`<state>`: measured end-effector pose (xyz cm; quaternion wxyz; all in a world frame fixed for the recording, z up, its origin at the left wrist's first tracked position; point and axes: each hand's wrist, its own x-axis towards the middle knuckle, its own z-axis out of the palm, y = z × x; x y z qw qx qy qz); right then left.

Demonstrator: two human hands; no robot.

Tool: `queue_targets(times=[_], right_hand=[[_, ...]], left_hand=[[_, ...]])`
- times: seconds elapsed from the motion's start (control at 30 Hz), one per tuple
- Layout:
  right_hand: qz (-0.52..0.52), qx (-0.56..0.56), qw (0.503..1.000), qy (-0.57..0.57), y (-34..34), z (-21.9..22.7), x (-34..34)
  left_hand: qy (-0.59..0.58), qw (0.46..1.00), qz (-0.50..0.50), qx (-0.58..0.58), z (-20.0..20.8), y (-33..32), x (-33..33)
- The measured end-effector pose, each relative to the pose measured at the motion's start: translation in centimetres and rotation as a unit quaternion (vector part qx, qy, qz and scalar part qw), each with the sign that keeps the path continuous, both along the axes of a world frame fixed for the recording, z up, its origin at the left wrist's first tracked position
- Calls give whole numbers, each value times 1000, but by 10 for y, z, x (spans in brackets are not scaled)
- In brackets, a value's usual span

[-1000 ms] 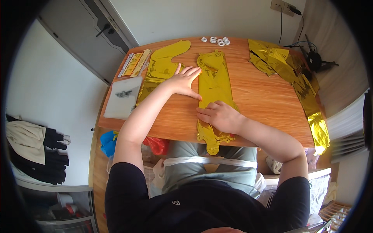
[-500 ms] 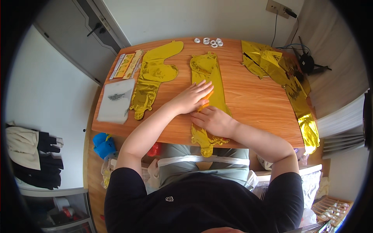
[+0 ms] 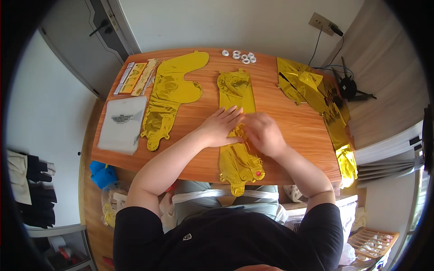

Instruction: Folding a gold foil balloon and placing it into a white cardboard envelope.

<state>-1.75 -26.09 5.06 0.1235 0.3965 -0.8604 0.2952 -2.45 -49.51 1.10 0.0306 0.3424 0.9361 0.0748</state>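
Note:
A flat, uninflated gold foil balloon (image 3: 237,167) lies lengthwise at the middle of the table, its lower tab hanging past the near edge. Spread out flat, my left hand (image 3: 220,127) presses on its middle. My right hand (image 3: 266,135) is just right of it, over the balloon's right edge, fingertips close to my left fingers. Motion blurs those fingers, so whether they pinch anything is unclear. A small red spot (image 3: 258,173) shows near the balloon's lower right corner. Another flat gold foil balloon (image 3: 174,83) lies to the left.
More gold foil (image 3: 307,81) stretches along the table's right side, drooping over the edge. White ring-shaped rolls (image 3: 244,58) sit at the back. At left are a clear plastic bag (image 3: 124,122) and printed packets (image 3: 135,77). A black router-like device (image 3: 348,85) stands at right.
My right hand has risen away from the balloon's lower part and turned, uncovering crinkled foil and the red spot. My left hand stays on the balloon. The whole view has shifted slightly.

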Motion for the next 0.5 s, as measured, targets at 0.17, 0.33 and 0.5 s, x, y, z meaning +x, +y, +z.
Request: queue_targets(times=[0.17,0.33,0.5], right_hand=[[-115,87,986,84,8,-24,-25],[-103,114,984,92,8,-30,-30],[-105,107,987,58,8,-27,-29]], left_hand=[[16,1000,4,7,-5,-2,-1],[28,999,-4,34,-10,-3,-3],[40,997,-23,62,-6,-1,-3]])
